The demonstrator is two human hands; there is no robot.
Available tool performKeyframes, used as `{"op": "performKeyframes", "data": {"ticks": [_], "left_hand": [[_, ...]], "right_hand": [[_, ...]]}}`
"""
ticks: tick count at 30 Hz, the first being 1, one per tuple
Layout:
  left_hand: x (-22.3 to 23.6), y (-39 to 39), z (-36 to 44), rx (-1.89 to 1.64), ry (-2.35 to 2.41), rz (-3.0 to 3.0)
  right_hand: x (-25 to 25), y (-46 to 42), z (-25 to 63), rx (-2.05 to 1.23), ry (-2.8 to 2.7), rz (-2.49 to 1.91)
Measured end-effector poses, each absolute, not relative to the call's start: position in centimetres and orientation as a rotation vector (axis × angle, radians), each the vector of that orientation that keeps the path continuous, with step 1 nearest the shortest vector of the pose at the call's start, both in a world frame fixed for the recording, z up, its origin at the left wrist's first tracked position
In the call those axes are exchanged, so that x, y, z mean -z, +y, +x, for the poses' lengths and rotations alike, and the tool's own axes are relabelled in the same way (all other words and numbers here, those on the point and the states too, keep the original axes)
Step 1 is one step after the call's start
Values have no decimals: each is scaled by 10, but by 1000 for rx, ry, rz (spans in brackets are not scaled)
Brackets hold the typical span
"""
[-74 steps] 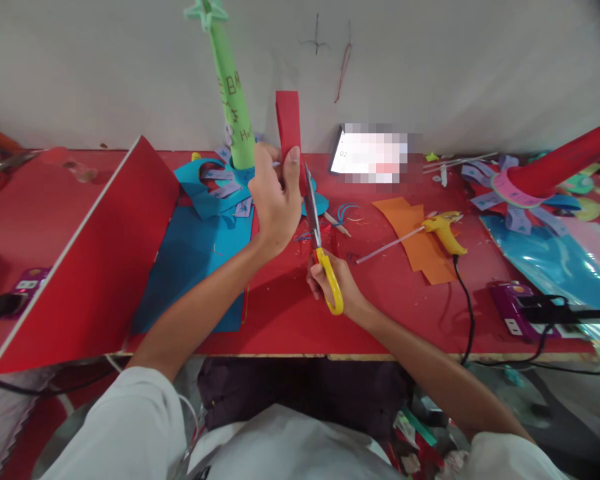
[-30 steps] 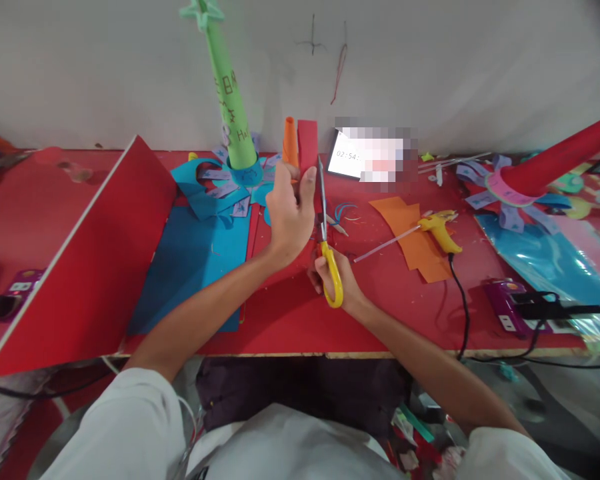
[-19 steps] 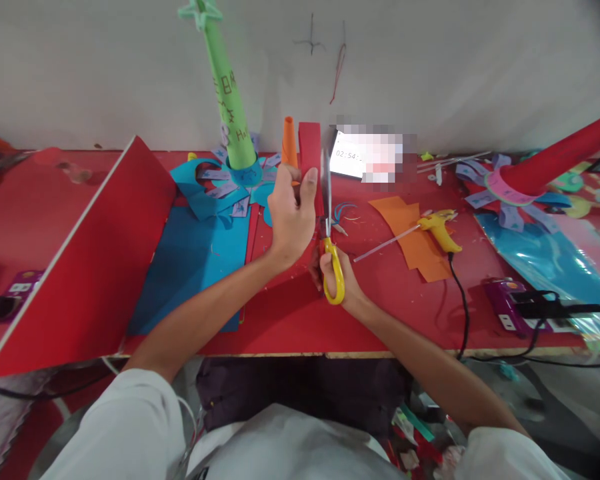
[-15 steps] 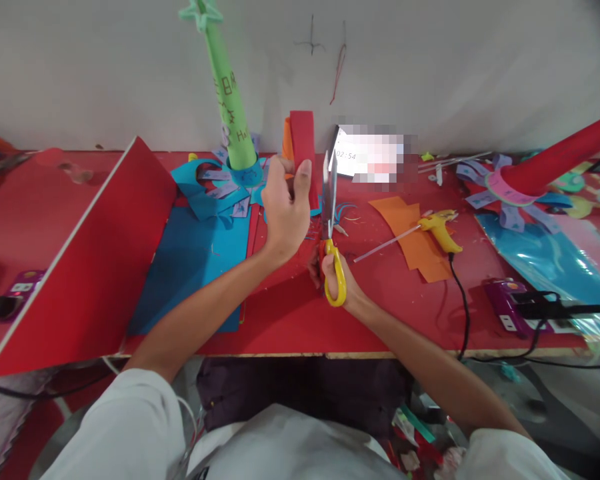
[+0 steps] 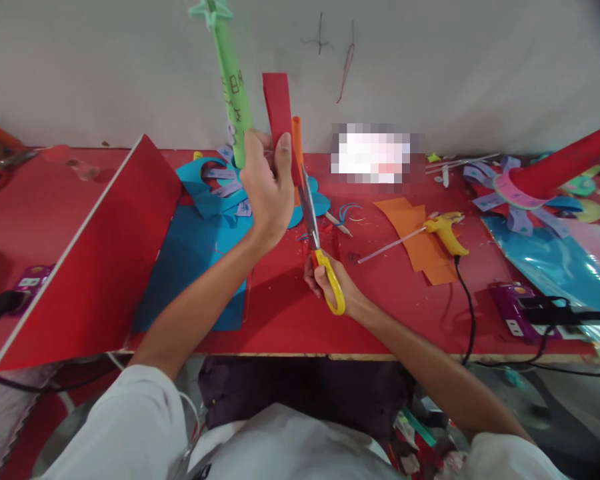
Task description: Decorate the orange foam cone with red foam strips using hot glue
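Note:
My left hand (image 5: 267, 183) pinches a folded red paper strip (image 5: 277, 103), raised above the table. An orange paper roll (image 5: 297, 137) shows just right of the strip; whether my fingers hold it too is hidden. In my right hand (image 5: 337, 280) are yellow-handled scissors (image 5: 336, 287), my fingers through the handle. Their blades point up and left, meeting the lower right edge of the red strip; I cannot tell whether they cut into it. Behind my left hand stands a green paper cone (image 5: 233, 87) with a star on top and blue and purple strips at its base.
A yellow glue gun (image 5: 447, 232) lies on orange paper (image 5: 403, 230) at the right. Purple power sockets (image 5: 513, 310) with black cables sit near the front edge. A red board (image 5: 95, 260) stands upright at the left, beside blue sheets (image 5: 195, 287). Another red cone (image 5: 570, 160) leans at right.
My left hand has moved up and left with the red strip. The scissors have tilted leftward, their blades now against the strip's lower edge instead of apart to its right.

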State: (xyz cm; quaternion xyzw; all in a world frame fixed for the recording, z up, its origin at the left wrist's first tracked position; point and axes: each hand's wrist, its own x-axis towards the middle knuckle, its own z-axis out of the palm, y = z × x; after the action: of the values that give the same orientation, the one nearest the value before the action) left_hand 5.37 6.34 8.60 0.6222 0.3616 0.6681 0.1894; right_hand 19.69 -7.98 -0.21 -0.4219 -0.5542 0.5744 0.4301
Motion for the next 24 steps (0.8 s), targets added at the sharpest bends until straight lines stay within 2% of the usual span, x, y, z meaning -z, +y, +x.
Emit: {"op": "performKeyframes", "data": {"ticks": [11,20,24], "left_hand": [[-96,40,65,-1825,1245,1708],[-89,53,59,-1868,1131,1681],[-91,69,51,-1971,1027,1693]], "right_hand": [[-1,-82,192,-1477,-1281,-1072],[-2,-82,191,-1488,-1239,-1091],[-4,-71,205,-1360,-1264,-1115]]}}
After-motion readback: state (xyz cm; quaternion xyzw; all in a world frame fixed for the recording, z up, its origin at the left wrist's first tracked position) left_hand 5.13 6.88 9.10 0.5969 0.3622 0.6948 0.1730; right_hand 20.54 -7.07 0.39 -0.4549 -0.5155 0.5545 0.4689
